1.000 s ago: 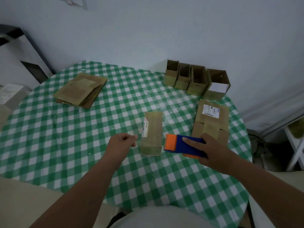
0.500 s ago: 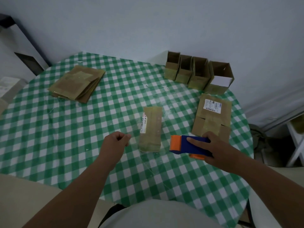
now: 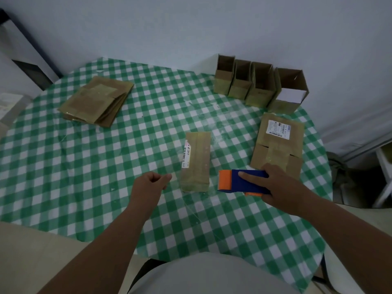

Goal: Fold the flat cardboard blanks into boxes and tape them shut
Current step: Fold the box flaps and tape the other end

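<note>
One flattened box [image 3: 196, 161] between both hands' fingers [image 3: 250, 176].

Green checked tablecloth [image 3: 84, 166], pale wall [image 3: 191, 28]

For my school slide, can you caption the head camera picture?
Right hand grips a blue tape dispenser beside a flat cardboard blank; left hand curled.

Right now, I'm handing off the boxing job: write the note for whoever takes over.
Left hand: fingers curled, possibly pinching a clear tape strip; hard to tell.
Right hand: grips the tape dispenser on the table.
Between the hands lies a flat blank. Another blank lies right of it; a stack of blanks sits far left.
Done: four boxes stand at the far edge, tops open.
Left: fold and tape the remaining blanks.
</note>
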